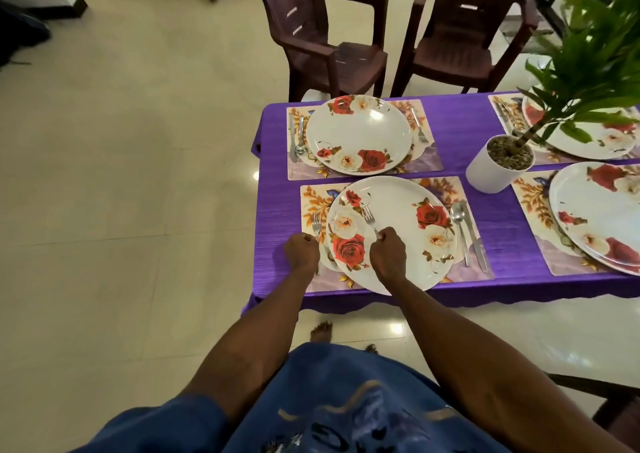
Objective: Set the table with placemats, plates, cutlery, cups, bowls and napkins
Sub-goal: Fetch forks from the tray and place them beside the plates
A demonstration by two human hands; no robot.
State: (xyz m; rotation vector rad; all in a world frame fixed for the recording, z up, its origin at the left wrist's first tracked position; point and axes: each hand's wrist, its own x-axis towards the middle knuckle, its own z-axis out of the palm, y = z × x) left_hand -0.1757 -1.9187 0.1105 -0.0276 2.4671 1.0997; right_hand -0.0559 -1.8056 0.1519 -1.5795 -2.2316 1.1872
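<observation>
At the near left corner of the purple-clothed table (485, 206), the person's right hand (388, 253) is curled around the handle of a fork (370, 218), holding it over the rose-patterned plate (391, 234) with the tines pointing toward the far edge. The left hand (301, 253) is closed in a fist at the left edge of the placemat (313, 206), beside a second fork (316, 225); whether it grips that fork's handle I cannot tell. A spoon (459, 220) and knife (474, 238) lie on the placemat just right of the plate. Toward the far edge, another plate (358, 134) sits on its own mat with cutlery on both sides. A white potted plant (498, 165) stands mid-table.
</observation>
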